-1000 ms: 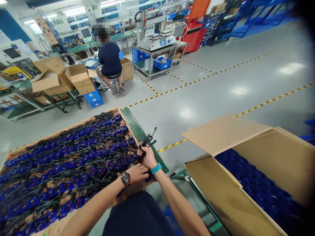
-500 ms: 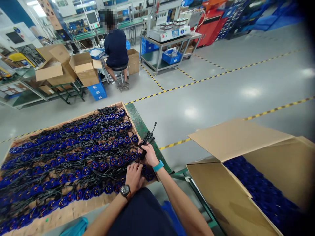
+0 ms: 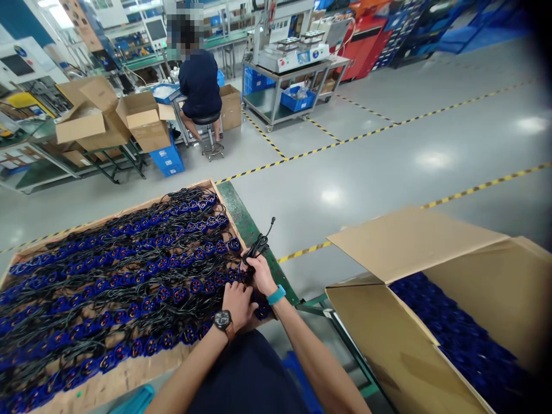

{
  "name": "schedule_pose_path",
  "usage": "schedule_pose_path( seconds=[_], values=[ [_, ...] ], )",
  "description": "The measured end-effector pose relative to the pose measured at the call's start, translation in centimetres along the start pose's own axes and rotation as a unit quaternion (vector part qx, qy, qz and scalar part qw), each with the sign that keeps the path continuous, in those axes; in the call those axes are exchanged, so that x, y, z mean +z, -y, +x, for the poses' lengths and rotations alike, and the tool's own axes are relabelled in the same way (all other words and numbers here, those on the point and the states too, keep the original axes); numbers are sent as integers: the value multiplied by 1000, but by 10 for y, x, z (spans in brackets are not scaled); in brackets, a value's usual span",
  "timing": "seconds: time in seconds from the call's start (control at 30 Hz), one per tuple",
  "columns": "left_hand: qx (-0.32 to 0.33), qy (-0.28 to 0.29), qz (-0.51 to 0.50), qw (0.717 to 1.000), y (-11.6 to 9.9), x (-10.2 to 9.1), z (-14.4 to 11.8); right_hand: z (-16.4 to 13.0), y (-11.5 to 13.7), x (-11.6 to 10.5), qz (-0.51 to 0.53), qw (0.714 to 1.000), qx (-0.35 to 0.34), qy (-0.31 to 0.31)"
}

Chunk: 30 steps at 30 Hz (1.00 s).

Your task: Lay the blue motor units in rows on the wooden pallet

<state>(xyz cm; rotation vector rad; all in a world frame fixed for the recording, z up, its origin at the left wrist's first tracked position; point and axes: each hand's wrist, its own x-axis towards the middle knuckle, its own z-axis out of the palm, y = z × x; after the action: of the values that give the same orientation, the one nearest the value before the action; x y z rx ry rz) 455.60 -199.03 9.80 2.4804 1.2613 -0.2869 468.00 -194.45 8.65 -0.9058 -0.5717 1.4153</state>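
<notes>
Right hand fingers pinch a black cable bundle clear of the desk; left hand fingers press a blue part (steadying it).

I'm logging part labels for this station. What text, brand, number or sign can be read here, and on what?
None can be read.
Wall posters: print too small and blurred.
Machine panel: blurred.
Watch on the left hand: dial unreadable.
Cardboard box: no print visible.

Two hands, left and right, are seen; one open carton right; one seated person far.
</notes>
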Motion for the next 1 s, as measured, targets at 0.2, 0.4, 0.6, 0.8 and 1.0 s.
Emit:
schedule_pose_path(
  seconds=[0.2,0.4,0.6,0.8,1.0],
  values=[
    [-19,27,0,999,-5,-4,8,-6,0,-2,-10,1000,-18,-18],
    [-56,25,-20,998,-9,-5,13,-35,2,-12,-49,994,-66,-67],
    [-55,4,-66,996,-7,-14,9,-75,-10,-15,-84,970,-137,-181],
    [-67,-66,-136,986,-6,-23,-17,-88,-39,-7,-78,940,-181,-278],
    [-74,-82,-152,982,-9,-9,-40,-87,-50,-11,-107,942,-191,-255]
  ],
)
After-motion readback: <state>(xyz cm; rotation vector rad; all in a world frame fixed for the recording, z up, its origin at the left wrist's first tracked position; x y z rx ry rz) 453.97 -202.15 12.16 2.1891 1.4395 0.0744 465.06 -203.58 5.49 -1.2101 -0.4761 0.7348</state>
